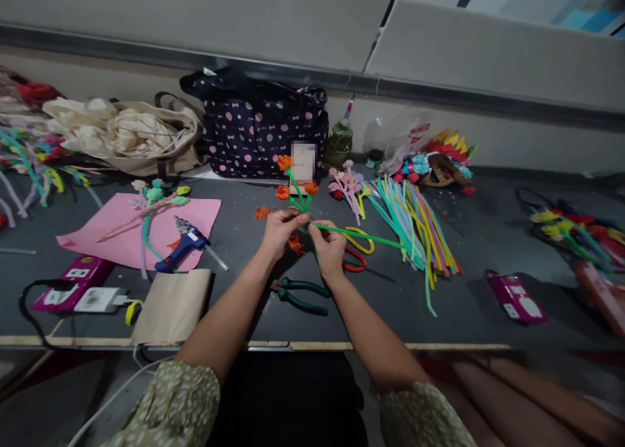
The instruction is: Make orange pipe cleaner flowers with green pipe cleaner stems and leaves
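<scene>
My left hand (286,229) pinches the stem base of a pipe-cleaner flower bunch (301,200), whose green stems carry orange blooms pointing away from me. Close beside it, my right hand (328,244) is closed on a green pipe cleaner (366,234) where it meets the stems. The pipe cleaner's long free end runs out to the right. Loose orange pieces (262,213) lie left of my left hand, and another orange piece (295,243) sits below the hands. Scissors with yellow and red handles (355,263) rest partly behind my right hand. Green-handled pliers (303,295) lie between my forearms.
A bundle of coloured pipe cleaners (415,226) lies to the right. Leftward, a blue glue gun (185,244) rests on pink paper (110,229) with finished flowers. A dotted bag (263,131) and a green bottle (339,141) stand along the back. A power strip (78,281) sits front left.
</scene>
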A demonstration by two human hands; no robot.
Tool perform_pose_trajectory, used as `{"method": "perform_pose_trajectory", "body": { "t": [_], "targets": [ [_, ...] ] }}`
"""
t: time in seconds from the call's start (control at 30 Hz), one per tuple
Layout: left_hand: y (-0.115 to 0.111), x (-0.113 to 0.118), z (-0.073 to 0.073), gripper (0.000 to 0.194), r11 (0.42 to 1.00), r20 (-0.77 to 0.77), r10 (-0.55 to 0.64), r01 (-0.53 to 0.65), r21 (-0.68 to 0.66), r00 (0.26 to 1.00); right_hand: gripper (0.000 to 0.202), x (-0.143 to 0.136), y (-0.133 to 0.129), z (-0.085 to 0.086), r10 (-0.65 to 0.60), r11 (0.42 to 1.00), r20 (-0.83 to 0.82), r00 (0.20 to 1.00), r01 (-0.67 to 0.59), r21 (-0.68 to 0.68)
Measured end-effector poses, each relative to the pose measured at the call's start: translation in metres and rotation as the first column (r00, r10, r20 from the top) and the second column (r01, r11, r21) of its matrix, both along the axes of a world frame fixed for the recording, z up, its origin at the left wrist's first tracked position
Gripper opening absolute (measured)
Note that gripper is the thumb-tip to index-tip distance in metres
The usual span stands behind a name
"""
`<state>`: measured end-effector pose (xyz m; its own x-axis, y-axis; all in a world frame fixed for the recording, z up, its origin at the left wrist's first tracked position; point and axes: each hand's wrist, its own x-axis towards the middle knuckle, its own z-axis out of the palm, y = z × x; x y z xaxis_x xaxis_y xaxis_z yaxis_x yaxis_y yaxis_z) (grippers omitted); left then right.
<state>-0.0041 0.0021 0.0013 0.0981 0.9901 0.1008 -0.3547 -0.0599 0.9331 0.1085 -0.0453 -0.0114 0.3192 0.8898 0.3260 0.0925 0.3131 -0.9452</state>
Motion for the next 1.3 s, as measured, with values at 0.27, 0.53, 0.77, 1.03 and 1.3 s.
{"method": "perform_pose_trajectory", "body": {
  "t": [0.27, 0.53, 0.77, 1.03, 1.3],
  "targets": [
    [0.001, -0.003, -0.002, 0.024, 0.999, -0.008, -0.035, 0.035, -0.021, 0.999, 0.02, 0.0, 0.002, -0.002, 0.045, 0.998, -0.164, 0.985, -0.054, -0.046],
    [-0.002, -0.004, 0.0, 0.026, 0.991, 0.05, -0.124, 0.126, -0.039, 0.991, 0.019, -0.002, 0.006, 0.0, 0.106, 0.973, -0.444, 0.89, -0.185, -0.137],
    [-0.002, -0.004, -0.001, 0.026, 0.988, 0.051, -0.149, 0.152, -0.042, 0.987, 0.019, -0.003, 0.004, 0.005, 0.155, 0.956, -0.475, 0.866, -0.253, -0.148],
    [-0.002, 0.0, 0.0, 0.019, 0.997, 0.035, -0.068, 0.067, 0.039, 0.997, 0.017, 0.001, 0.0, 0.001, 0.009, 1.0, -0.127, 0.992, -0.009, -0.002],
    [-0.002, 0.001, 0.002, 0.023, 0.997, -0.019, -0.072, 0.073, 0.019, 0.997, 0.01, 0.007, 0.001, 0.001, -0.217, 0.953, 0.262, 0.94, 0.146, 0.265]
  ]
}}
